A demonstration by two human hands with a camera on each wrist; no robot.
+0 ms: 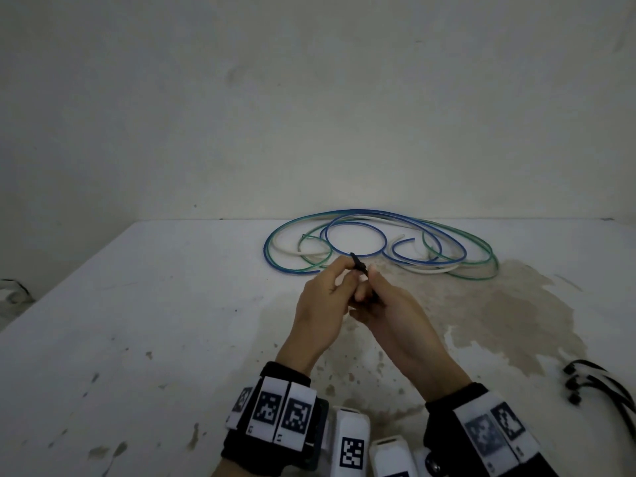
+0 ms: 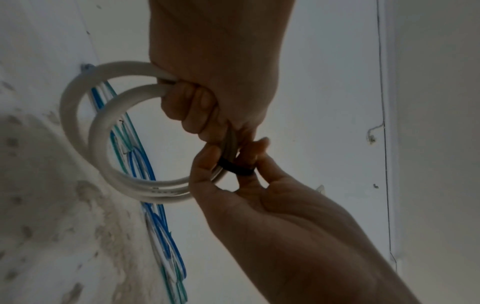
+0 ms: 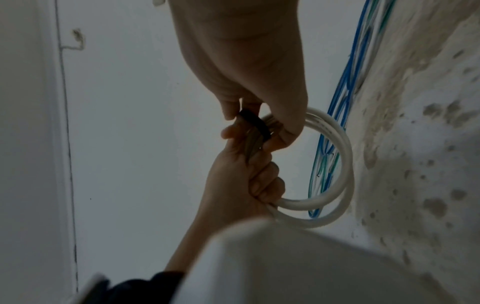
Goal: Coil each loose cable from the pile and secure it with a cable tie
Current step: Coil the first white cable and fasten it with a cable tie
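A white cable coil (image 2: 101, 148) of a few loops hangs above the table in my left hand (image 2: 197, 107), whose fingers curl round the bunched strands. A black cable tie (image 2: 235, 167) wraps those strands just beyond the left fingers. My right hand (image 2: 233, 164) pinches the tie between thumb and fingers. The right wrist view shows the same: right hand (image 3: 259, 127) on the tie (image 3: 255, 124), left hand (image 3: 249, 176) gripping the coil (image 3: 340, 181). In the head view both hands (image 1: 354, 287) meet mid-table and hide the coil; only the tie (image 1: 358, 265) shows.
A loose pile of blue, green and white cables (image 1: 378, 242) lies at the far side of the stained white table (image 1: 155, 321), close to the wall. Several black cable ties (image 1: 592, 383) lie at the right edge. White marker-tagged blocks (image 1: 351, 438) sit near my wrists.
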